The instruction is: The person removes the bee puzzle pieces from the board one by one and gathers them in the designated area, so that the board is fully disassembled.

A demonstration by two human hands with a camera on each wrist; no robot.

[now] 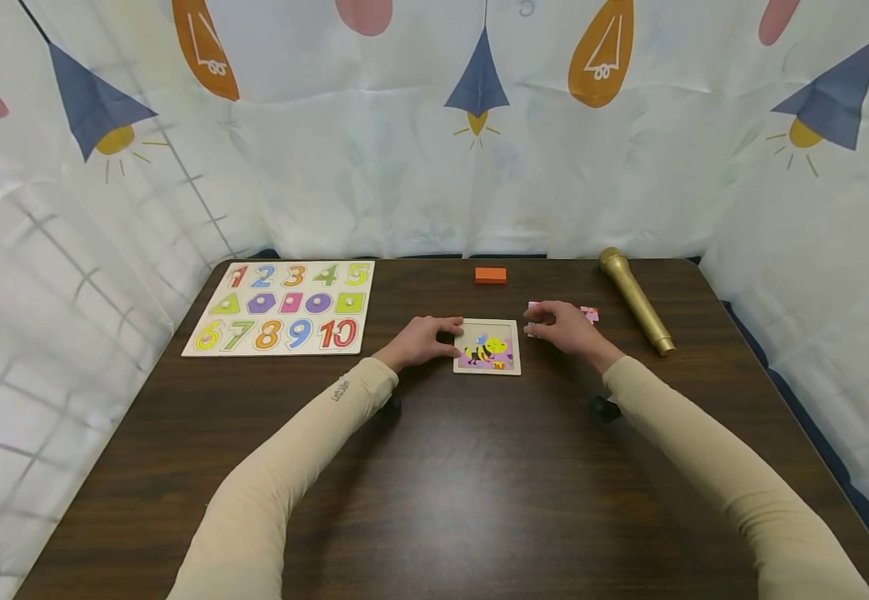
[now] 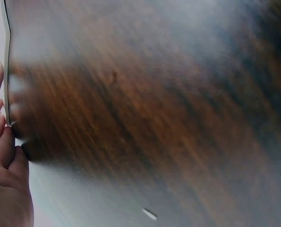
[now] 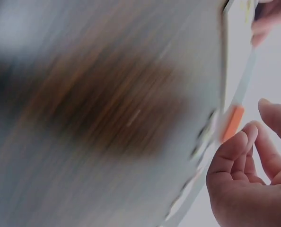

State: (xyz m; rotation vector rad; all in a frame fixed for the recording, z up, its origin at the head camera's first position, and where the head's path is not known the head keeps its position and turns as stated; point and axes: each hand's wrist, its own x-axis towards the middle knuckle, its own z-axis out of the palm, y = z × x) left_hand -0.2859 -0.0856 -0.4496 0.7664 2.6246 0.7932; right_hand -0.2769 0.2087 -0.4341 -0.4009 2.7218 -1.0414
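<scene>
- Tray (image 1: 487,372) with bee picture (image 1: 488,350): my left hand (image 1: 422,340), fingers slightly bent, touches its left edge.
- Just off the tray's right edge, near pink pieces (image 1: 591,314), my right hand (image 1: 563,327) curls loosely, thumb parted, gripping nothing visible.
- Tabletop (image 1: 449,483) runs broad on the tray's near side.
</scene>
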